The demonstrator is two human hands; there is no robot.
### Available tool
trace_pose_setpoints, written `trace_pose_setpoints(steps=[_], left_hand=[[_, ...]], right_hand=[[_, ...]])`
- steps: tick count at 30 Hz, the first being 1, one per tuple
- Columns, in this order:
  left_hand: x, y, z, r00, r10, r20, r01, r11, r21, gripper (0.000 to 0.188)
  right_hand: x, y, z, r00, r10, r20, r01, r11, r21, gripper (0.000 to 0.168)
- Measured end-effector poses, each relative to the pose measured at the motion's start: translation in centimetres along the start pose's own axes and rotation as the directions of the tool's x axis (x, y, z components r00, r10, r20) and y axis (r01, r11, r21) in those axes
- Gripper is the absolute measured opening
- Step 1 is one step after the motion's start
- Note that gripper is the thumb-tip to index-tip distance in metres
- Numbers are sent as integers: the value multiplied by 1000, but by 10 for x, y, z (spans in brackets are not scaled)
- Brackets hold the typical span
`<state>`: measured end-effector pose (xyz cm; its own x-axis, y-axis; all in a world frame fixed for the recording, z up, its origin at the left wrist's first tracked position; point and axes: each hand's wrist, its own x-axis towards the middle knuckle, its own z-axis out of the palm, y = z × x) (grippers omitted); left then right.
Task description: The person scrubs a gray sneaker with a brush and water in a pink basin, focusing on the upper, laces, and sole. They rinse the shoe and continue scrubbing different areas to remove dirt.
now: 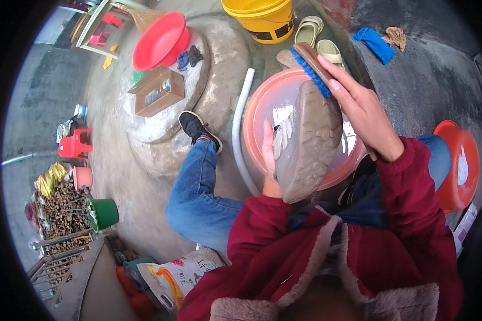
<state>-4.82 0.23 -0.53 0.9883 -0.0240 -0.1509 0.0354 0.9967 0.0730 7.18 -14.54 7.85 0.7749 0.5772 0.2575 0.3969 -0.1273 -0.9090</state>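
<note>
My left hand (269, 160) holds a grey shoe (317, 140) from its left side, with the treaded sole turned up toward me; part of the hand is hidden behind the shoe. In my right hand (361, 106) is a wooden-backed scrubbing brush (311, 58) with blue bristles. The bristles lie at the upper right end of the sole, touching it or just over it. Beneath the shoe stands a pink plastic basin (254, 154) of cloudy water with bright reflections on its surface.
A pale corrugated hose (239, 124) curves along the basin's left side. Beyond the basin are a yellow bucket (261, 20) and light green clogs (308, 30). A red basin (458, 168) stands at right. On the round concrete slab sit a cardboard box (164, 94) and a red basin (156, 44).
</note>
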Motion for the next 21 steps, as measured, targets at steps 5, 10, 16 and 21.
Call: trace_pose_setpoints(steps=[5, 10, 16, 21], left_hand=[[-3, -1, 18, 999, 12, -31, -12, 1000, 16, 81], [-3, -6, 18, 995, 24, -97, -15, 995, 98, 81], [-3, -5, 14, 997, 80, -20, -77, 993, 91, 81], [-3, -6, 9, 996, 54, -72, -45, 991, 127, 80]], right_hand=[[-43, -18, 8, 993, 11, 120, 13, 979, -201, 43], [-4, 2, 0, 999, -49, -12, 45, 966, -256, 43], [-45, -18, 10, 991, 18, 129, 20, 957, -289, 44], [-14, 13, 13, 994, -113, -11, 108, 972, -210, 43]])
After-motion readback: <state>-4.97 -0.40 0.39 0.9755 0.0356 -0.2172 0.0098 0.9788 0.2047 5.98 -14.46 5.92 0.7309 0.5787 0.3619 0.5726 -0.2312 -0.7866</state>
